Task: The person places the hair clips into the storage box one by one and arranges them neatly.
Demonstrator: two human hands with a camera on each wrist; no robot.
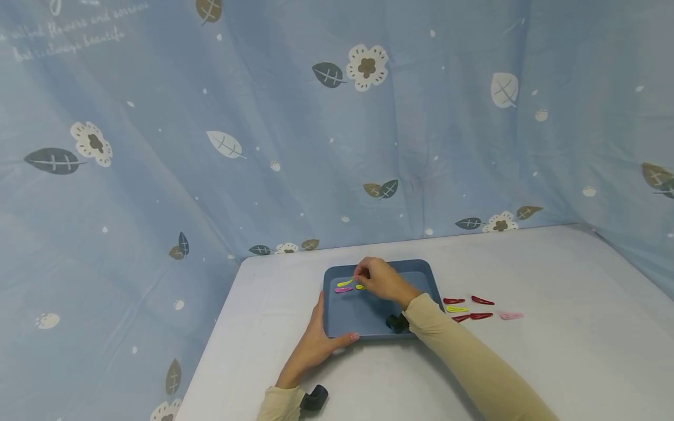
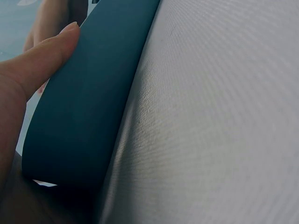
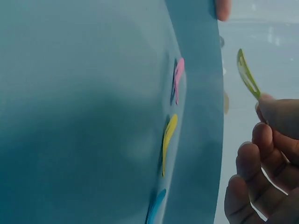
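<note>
A yellow snap hair clip (image 3: 247, 74) is pinched by one end between the thumb and fingertips of my right hand (image 1: 387, 282), above the far left part of a blue tray (image 1: 363, 318). Inside that tray lie a pink hair clip (image 3: 179, 78), another yellow clip (image 3: 169, 143) and a blue clip (image 3: 156, 207), in a row near one wall. My left hand (image 1: 312, 342) rests against the tray's near left corner, fingers stretched along the left side, thumb (image 2: 51, 56) straight across the near wall.
Right of the tray, several dark red clips (image 1: 481, 300), a yellow clip (image 1: 457, 309) and a pale pink clip (image 1: 511, 316) lie on the white tabletop (image 1: 568, 351). A patterned blue curtain (image 1: 295, 128) hangs behind and to the left. Black wrist devices (image 1: 315, 399) sit on both wrists.
</note>
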